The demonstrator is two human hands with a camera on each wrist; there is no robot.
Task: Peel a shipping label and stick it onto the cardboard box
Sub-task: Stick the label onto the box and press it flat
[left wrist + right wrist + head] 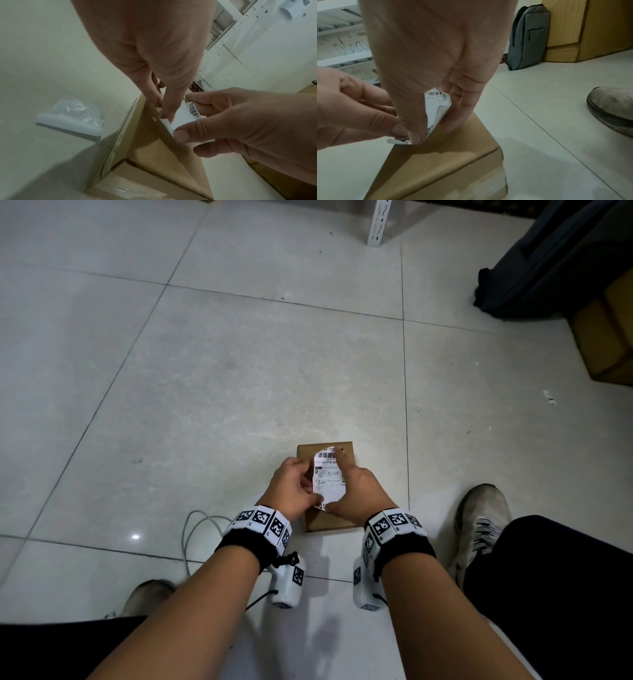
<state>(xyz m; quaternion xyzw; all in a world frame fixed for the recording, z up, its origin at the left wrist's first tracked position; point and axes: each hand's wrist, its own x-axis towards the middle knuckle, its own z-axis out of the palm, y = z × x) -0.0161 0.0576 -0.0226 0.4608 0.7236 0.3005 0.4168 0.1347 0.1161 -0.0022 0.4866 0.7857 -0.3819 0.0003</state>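
A small brown cardboard box (322, 523) lies flat on the floor between my feet. Just above its top I hold a white shipping label (328, 477) with a barcode at its far end. My left hand (311, 484) pinches the label's left edge and near corner. My right hand (339, 482) grips the right side, index finger stretched along the edge and thumb at the near end. In the right wrist view the label (436, 106) curls between my thumb and fingers, its lower edge at the box (447, 155). In the left wrist view my fingertips (167, 117) sit on the label's corner (183, 115).
A grey backpack (548, 258) and stacked cardboard boxes (609, 337) stand at the far right. My shoes (479, 525) flank the box, and a white cable (195, 529) loops at the left. A shelf post (378, 220) stands ahead. A clear plastic bag (72, 116) lies left of the box.
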